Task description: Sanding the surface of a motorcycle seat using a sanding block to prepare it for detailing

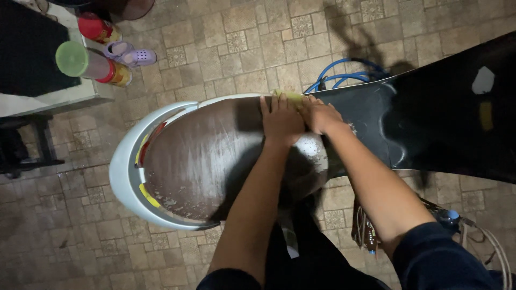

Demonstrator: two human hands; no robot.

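Sleeves: dark cuffs are seen at the bottom edge, with both forearms stretched up onto the panel.
Bottle (450, 216): a blue-capped bottle is seen on the floor (70, 236) beside the right forearm, among cords.
Panel (204, 156): a large rounded brown panel with a pale blue rim is seen tilted across the middle; its surface is scuffed with whitish streaks, and yellow tape bits are stuck along its left edge.
Left hand (280, 121): it is laid flat, fingers together, on the panel's upper edge, pressed against the right hand.
Right hand (320, 115): it is closed over a pad, just beside the left hand.
Pad (290, 98): a yellow-green pad is held under the fingers at the panel's top edge; only a corner is seen.
Black part (446, 118): a glossy black piece is joined to the panel's right side.
Hose (344, 75): blue coils are seen on the floor beyond the hands.
Cans (91, 63): two spray cans are laid on a bench at the far left, with a lilac shoe (131, 53) beside them.
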